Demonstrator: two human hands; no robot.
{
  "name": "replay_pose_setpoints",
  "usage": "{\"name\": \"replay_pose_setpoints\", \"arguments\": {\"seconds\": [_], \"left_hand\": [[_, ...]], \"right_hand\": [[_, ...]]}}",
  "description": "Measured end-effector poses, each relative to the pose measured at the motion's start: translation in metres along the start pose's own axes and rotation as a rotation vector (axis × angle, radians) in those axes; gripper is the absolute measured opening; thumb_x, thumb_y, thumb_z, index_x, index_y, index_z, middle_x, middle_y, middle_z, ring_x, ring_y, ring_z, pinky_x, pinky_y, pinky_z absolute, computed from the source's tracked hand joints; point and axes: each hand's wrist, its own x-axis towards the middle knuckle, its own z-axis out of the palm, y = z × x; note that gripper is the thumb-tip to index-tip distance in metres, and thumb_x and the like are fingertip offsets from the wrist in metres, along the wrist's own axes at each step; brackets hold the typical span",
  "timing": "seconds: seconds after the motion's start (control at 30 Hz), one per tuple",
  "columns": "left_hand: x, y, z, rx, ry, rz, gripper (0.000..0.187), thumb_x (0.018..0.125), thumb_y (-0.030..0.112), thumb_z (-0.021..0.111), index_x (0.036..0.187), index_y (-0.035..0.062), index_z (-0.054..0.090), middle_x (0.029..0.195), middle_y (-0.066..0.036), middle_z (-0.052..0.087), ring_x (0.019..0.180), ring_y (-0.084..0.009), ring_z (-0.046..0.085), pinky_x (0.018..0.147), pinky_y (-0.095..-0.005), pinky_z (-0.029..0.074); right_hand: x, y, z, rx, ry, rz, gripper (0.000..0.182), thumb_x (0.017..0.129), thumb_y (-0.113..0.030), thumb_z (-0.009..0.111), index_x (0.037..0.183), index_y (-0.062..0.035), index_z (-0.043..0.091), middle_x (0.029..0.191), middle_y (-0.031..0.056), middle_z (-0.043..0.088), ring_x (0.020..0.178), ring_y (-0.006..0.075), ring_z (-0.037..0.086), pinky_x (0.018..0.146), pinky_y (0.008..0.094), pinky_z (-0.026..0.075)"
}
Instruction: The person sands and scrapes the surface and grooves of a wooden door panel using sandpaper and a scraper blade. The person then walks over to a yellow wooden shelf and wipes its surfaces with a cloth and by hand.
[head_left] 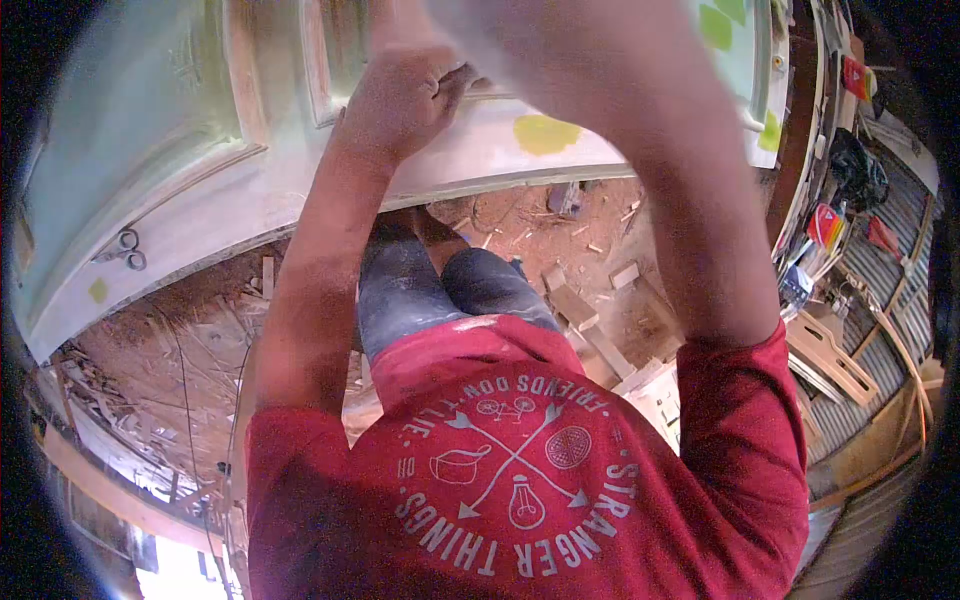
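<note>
Left hand [400, 100]: fist closed, pressed on the door [200, 130]
Right hand: hidden above forearm, grip cannot be told
Scissors [128, 250]: lying on door, well left of the fist

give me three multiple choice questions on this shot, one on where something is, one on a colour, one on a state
1. Where do the scissors lie?
A. on the pale door panel, near its lower edge
B. on the dirt floor
C. in the left hand

2. What colour is the filler patch on the door near the left hand?
A. blue
B. yellow
C. black

3. How is the left hand set?
A. hanging open at the side
B. curled, pressed against the door panel
C. flat on the floor

Answers:
1. A, the scissors rest on the door panel, above the wood scraps on the floor.
2. B, the patch is plainly yellow on the whitish surface.
3. B, the fingers are folded and the hand bears on the door; whether it holds anything cannot be seen. The right hand is blurred out at the top.
</note>
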Motion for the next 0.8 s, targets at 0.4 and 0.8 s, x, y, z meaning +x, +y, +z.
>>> {"name": "replay_pose_setpoints", "arguments": {"seconds": [0.4,0.8], "left_hand": [[0.007,0.035,-0.015,-0.049,-0.045,-0.178,0.015,0.098,0.010,0.075,0.108,-0.0004,0.078,0.098,-0.021,0.078,0.088,-0.0399,0.077,0.077,-0.0462,0.062],[0.006,0.020,-0.009,-0.057,-0.048,-0.180,0.019,0.101,0.013,0.076,0.118,0.0041,0.080,0.102,-0.020,0.080,0.088,-0.0360,0.079,0.079,-0.0426,0.060]], "right_hand": [[-0.002,0.093,0.045,0.010,-0.131,0.033,0.034,0.108,-0.012,0.048,0.082,0.0059,0.063,0.079,0.0277,0.068,0.063,0.0359,0.066,0.065,0.0505,0.055],[-0.018,0.085,0.016,0.250,0.055,0.005,0.037,0.110,-0.018,0.044,0.096,0.0094,0.064,0.086,0.0331,0.067,0.083,0.0455,0.068,0.079,0.0528,0.050]]}}
